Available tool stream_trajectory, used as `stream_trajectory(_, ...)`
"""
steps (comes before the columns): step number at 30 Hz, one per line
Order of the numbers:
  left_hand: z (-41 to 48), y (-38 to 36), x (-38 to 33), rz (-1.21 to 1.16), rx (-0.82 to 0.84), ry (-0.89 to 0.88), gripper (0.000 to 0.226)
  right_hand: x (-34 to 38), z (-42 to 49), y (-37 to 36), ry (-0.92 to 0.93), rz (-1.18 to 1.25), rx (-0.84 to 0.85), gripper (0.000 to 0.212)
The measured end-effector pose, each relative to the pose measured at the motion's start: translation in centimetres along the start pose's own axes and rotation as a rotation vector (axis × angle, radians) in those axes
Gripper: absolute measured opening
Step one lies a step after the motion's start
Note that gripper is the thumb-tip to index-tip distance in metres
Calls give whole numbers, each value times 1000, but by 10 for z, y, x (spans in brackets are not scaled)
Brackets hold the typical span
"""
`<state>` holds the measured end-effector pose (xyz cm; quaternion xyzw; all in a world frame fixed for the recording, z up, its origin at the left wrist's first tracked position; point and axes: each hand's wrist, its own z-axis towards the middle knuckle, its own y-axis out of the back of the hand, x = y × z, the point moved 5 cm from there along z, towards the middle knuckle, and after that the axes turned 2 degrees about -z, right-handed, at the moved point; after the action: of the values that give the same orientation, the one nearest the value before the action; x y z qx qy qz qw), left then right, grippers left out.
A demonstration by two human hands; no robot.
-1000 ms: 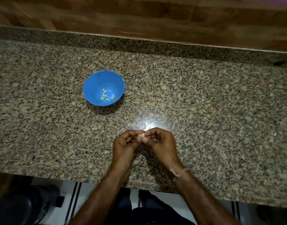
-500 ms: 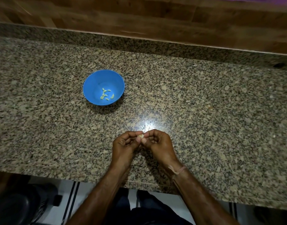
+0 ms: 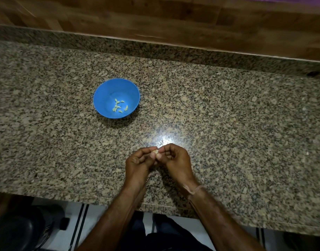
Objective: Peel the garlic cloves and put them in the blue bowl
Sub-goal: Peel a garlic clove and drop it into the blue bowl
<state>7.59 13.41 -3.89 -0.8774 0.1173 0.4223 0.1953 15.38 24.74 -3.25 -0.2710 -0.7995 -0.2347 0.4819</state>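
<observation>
The person is standing at a speckled granite counter (image 3: 237,124) and is holding both hands together above its near part, close to the front edge. The left hand (image 3: 137,163) and the right hand (image 3: 175,160) are meeting at the fingertips, and between them they are pinching one small pale garlic clove (image 3: 155,151). The fingers of both hands are curling inward around it, with the thumbs pressing on it from below. Only the top of the clove is showing, so I cannot tell how much skin is on it.

The blue bowl (image 3: 103,98) is sitting on the counter farther back and to the left of the hands, well apart from them. Several peeled cloves (image 3: 119,106) are lying in a loose group at its bottom, a little toward the right side.

A bright spot of light (image 3: 162,140) is shining on the stone just beyond the fingertips. A thin pale thread (image 3: 193,189) is going around the right wrist. Behind the counter, a wooden wall (image 3: 155,19) is running along the whole back edge.
</observation>
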Motion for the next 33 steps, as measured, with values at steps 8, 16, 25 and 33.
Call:
stream_trajectory(8,7,7,15,-27,-37,68,19,-20,4,-10,-31,83,-1,5)
stream_trajectory(16,21,22,-6,404,-167,-230,13,-38,9,-7,-51,100,-49,12)
stream_trajectory(25,31,29,-22,973,-127,-581,45,-36,4,3,47,-209,-42,12)
stream_trajectory(33,1,56,16,1322,-182,-533,73,-33,-2,-6,28,-432,-16,14)
